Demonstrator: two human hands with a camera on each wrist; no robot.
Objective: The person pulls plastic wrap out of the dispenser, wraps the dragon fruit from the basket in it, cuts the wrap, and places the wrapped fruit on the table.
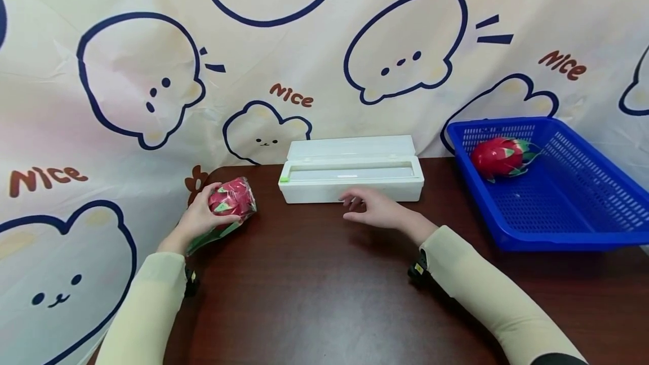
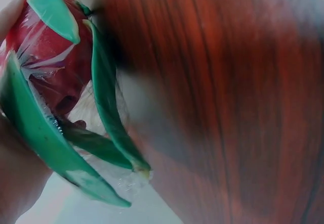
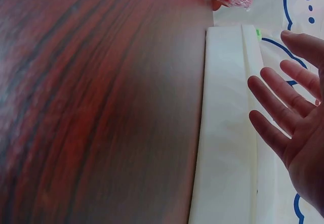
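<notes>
At the table's left end my left hand (image 1: 196, 217) grips a red dragon fruit (image 1: 234, 199) wrapped in clear plastic film. In the left wrist view, long green leaf tips (image 2: 105, 87) stick out of the fruit under crinkled film. My right hand (image 1: 374, 207) hovers in front of a long white box (image 1: 350, 191), its fingers loosely bent and holding nothing. The right wrist view shows those fingers (image 3: 273, 100) spread apart beside the box. The box's lid (image 1: 352, 148) is raised at the back, and a pale strip lies in its long opening.
A blue plastic basket (image 1: 494, 224) stands on the right, with a second dragon fruit (image 1: 499, 157) in its far left corner. The dark brown wooden table (image 1: 314, 280) runs back to a cartoon-printed cloth (image 1: 324, 61) hanging behind the box.
</notes>
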